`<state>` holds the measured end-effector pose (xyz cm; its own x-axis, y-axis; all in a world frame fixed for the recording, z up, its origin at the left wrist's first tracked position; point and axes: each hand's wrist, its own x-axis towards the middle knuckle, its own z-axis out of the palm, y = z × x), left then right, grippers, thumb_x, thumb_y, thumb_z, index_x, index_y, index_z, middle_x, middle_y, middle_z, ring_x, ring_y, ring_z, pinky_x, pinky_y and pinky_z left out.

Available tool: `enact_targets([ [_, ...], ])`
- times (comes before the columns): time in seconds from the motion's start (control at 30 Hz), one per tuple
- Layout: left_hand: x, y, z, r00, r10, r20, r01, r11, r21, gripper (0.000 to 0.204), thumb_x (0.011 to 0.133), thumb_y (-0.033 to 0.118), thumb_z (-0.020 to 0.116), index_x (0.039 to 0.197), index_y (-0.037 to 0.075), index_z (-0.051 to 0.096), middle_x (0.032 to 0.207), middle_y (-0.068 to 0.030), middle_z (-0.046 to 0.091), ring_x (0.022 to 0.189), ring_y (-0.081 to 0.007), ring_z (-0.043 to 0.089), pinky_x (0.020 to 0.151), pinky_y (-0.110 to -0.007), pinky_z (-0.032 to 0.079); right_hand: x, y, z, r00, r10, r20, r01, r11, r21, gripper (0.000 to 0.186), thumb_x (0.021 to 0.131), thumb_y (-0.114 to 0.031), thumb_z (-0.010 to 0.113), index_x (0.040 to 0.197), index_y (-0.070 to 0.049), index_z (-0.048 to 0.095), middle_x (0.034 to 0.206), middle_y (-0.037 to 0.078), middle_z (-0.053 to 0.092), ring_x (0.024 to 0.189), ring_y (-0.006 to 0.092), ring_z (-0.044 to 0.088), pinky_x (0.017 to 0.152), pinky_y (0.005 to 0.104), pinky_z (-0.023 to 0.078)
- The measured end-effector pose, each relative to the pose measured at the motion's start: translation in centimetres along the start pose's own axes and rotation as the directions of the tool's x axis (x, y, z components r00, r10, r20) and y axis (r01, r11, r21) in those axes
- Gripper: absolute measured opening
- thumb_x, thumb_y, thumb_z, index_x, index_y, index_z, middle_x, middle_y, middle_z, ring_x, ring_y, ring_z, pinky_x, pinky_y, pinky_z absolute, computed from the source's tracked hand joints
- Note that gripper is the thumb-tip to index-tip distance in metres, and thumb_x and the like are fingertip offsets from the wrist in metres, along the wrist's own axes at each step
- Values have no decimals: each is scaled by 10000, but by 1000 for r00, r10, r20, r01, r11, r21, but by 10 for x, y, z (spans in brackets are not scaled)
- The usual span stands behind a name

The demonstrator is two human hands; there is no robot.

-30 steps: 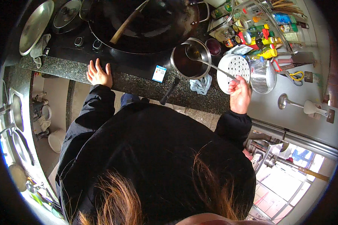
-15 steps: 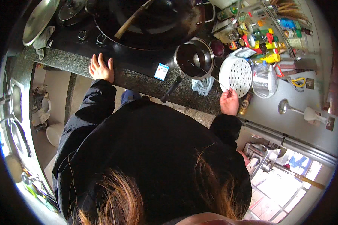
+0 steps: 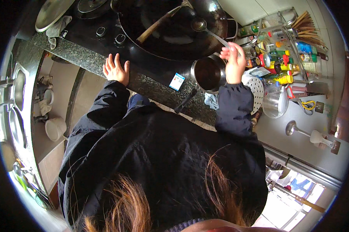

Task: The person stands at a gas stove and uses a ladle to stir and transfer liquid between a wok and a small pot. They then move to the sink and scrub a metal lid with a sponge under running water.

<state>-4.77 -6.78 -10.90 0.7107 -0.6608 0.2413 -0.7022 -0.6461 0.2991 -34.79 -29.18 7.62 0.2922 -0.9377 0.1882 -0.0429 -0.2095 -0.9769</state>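
My right hand (image 3: 234, 63) is closed around the handle of a metal ladle (image 3: 217, 36), whose round bowl hangs over the right part of a large dark wok (image 3: 193, 47). A wooden-handled spatula (image 3: 154, 29) leans in the wok. Just in front of the wok, beside my right wrist, stands a steel pot (image 3: 193, 73) with dark contents; my hand and sleeve cover its right side. My left hand (image 3: 116, 70) rests with fingers spread at the front edge of the stone counter (image 3: 149, 82), below the stove knobs, holding nothing.
A blue-and-white card (image 3: 177, 81), a black handle (image 3: 185, 101) and a pale blue cloth (image 3: 211, 101) lie near the counter's front. To the right are a perforated white steamer plate (image 3: 255, 92), a clear plastic container (image 3: 275, 102) and a rack of bottles (image 3: 279, 58).
My right hand has lifted the ladle out of the pot and carried it up and forward over the wok. My left hand stays at the counter edge. The whole view has shifted slightly.
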Motion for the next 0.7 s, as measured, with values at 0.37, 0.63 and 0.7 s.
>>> enact_targets([
  [0.37, 0, -1, 1, 999, 9, -36, -9, 1000, -12, 598, 858, 478, 532, 1335, 136, 419, 1430, -149, 317, 1332, -324, 271, 1088, -495, 164, 29, 15, 55, 986, 50, 157, -30, 992, -124, 261, 961, -204, 487, 1069, 19, 570, 829, 97, 630, 665, 120, 584, 626, 258, 520],
  [0.63, 0, 1, -1, 999, 6, -38, -6, 1000, -13, 590, 853, 471, 540, 1326, 135, 430, 1430, -142, 319, 1337, -313, 266, 1090, -491, 163, 13, -2, 42, 931, 327, 160, -355, 913, 201, 269, 938, -208, 499, 1050, 31, 551, 794, 144, 638, 627, 170, 613, 582, 281, 535],
  [0.7, 0, 1, -1, 999, 9, -38, -9, 1000, -13, 589, 853, 471, 539, 1324, 133, 433, 1430, -141, 319, 1338, -310, 264, 1091, -490, 161, 6, -9, 34, 931, 339, 133, -361, 906, 223, 272, 931, -211, 511, 1045, 33, 552, 786, 150, 643, 616, 178, 618, 572, 286, 535],
])
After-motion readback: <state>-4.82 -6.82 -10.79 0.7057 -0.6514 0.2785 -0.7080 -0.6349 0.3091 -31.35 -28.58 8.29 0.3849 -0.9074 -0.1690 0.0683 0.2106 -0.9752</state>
